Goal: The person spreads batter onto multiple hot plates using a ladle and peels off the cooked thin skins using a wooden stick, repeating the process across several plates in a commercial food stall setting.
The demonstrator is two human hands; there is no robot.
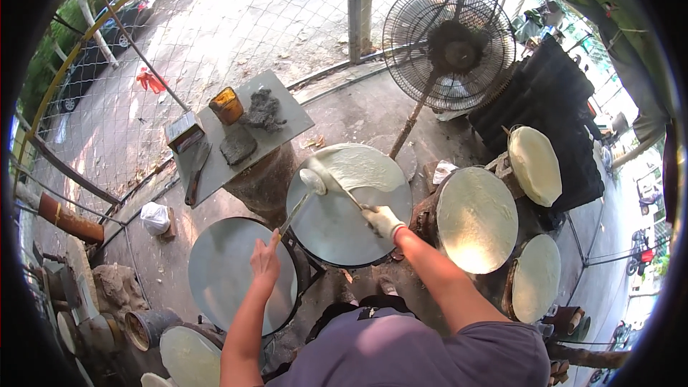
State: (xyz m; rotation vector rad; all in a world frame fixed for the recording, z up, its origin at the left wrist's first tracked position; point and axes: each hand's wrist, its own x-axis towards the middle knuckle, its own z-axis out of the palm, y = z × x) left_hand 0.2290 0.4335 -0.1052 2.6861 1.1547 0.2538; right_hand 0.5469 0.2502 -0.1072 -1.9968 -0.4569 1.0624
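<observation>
Under both hands is a round flat griddle (344,226); pale batter (365,165) covers its far part, while the near part shows bare grey metal. My left hand (265,261), bare, is closed round the handle of a ladle (313,181), whose batter-coated bowl is over the griddle's left side. My right hand (383,222) wears a white glove and grips a thin-handled batter spreader (347,193). The spreader's far end is blurred at the batter, beside the ladle bowl. A second griddle (244,272), bare grey, lies below my left forearm.
Right of me are griddles covered by pale flatbread (476,218) and another flatbread (536,277); a loose one (534,166) rests beyond. A large fan (451,46) stands ahead. The far-left board (276,140) bears a yellow can (226,105), dark rags and a broad blade (197,172).
</observation>
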